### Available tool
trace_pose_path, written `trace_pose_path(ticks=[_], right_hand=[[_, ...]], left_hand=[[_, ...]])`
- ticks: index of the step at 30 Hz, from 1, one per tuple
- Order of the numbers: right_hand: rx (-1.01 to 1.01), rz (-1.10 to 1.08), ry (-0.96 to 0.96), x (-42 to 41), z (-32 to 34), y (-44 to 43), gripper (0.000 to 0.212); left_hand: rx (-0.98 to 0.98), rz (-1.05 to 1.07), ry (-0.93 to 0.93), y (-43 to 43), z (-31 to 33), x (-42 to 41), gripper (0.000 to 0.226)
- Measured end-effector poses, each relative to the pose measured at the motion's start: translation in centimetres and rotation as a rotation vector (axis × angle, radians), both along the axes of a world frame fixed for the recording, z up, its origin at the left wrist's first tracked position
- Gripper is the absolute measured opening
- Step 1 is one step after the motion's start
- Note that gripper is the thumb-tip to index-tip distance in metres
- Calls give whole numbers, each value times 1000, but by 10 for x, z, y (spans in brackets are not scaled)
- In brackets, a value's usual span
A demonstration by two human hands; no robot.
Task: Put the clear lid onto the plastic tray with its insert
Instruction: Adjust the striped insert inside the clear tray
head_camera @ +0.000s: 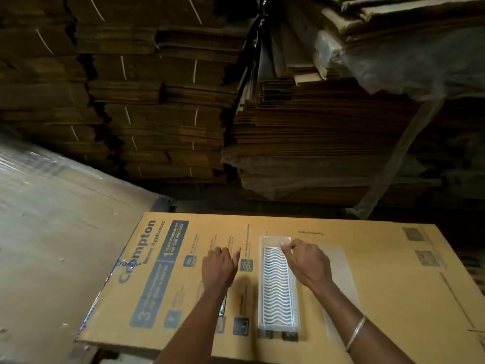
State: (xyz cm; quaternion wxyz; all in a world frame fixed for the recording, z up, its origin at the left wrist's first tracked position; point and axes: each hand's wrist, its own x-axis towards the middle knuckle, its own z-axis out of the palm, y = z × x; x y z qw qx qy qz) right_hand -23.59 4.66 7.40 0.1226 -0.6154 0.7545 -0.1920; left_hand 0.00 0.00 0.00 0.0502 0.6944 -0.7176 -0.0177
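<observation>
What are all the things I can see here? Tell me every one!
Plastic tray: one, clear, lying lengthwise on the printed box, middle of the picture.
Insert: one, white with wavy ridges, inside the tray.
Clear lid: one, see-through, flat on the box just right of the tray, partly under the right arm.
Printed box: one, tan cardboard with blue print, used as the work surface.
Flattened cartons: many, brown, stacked high behind the box.
Plastic-wrapped bundle: one, greyish, at the left.
Bangle: one, silvery, on the right wrist.
Left hand: one, open, over the box left of the tray.
Right hand: one, fingertips pinching at the tray's far end.
</observation>
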Motion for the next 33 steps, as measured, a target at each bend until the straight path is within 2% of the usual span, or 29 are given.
trace_pose_path(ticks=[3,6,11,16,21,26,29,33], right_hand=[[35,-12,-6,4,-15,6,68],[79,-9,-4,7,-30,13,70],[148,-20,11,7,-46,18,59],[122,-38,15,8,-53,13,62],[119,-41,13,5,-59,8,68],[123,-48,5,2,-62,7,65],[108,-58,-1,-2,-64,5,69],[93,-65,-14,-6,-66,1,77]], left_hand=[[58,36,20,12,-20,3,59],[231,146,30,16,-38,5,53],[348,274,157,21,-71,9,44],[344,307,218,21,-82,7,24],[360,450,451,19,-82,2,25],[332,431,576,20,-85,2,18],[300,431,853,20,-74,-1,17],[376,421,1403,13,-41,-7,14]])
